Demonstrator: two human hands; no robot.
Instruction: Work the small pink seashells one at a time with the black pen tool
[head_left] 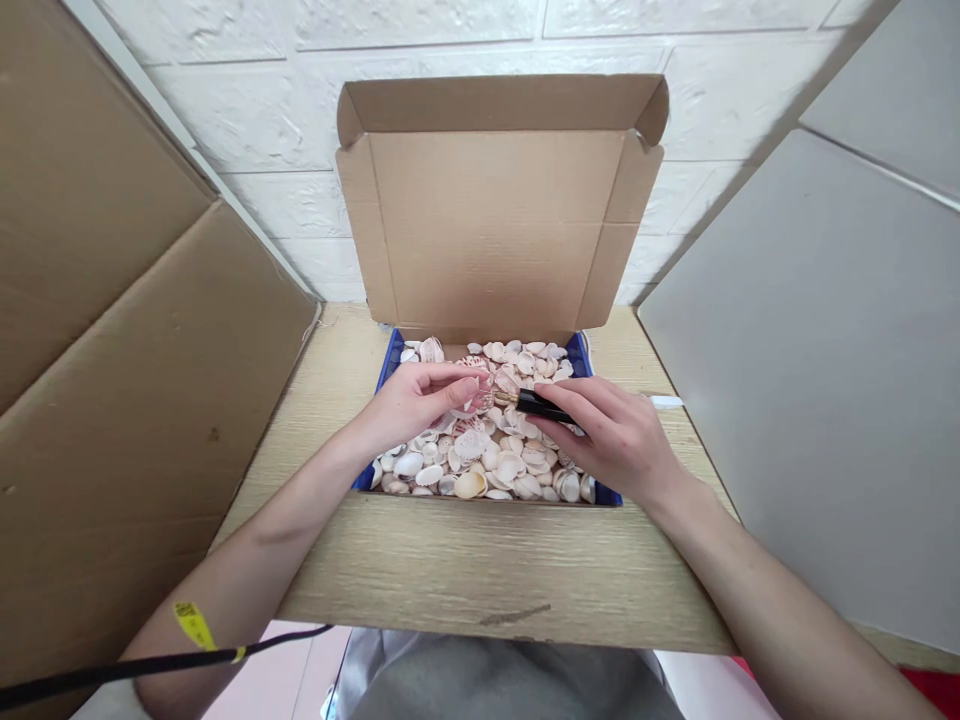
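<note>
My left hand (420, 400) is over the box, its thumb and fingers closed on a pale seashell (480, 396). Part of that shell hides behind the fingers. In my right hand (619, 435) is a small black pen-shaped drill (541, 405) with a brass-coloured chuck. Its tip points left and meets the shell; whether it touches cannot be made out. Beneath both hands, loose white, cream and pinkish seashells (510, 466) fill the blue-sided cardboard box (388, 357).
The box's raised lid (499, 225) stands against a white brick-patterned wall (442, 30). A cardboard panel (150, 330) bounds the left, a grey panel (832, 370) the right. A black cable (172, 662) with a yellow tag crosses the lower left. The wooden tabletop (495, 560) ends near my lap.
</note>
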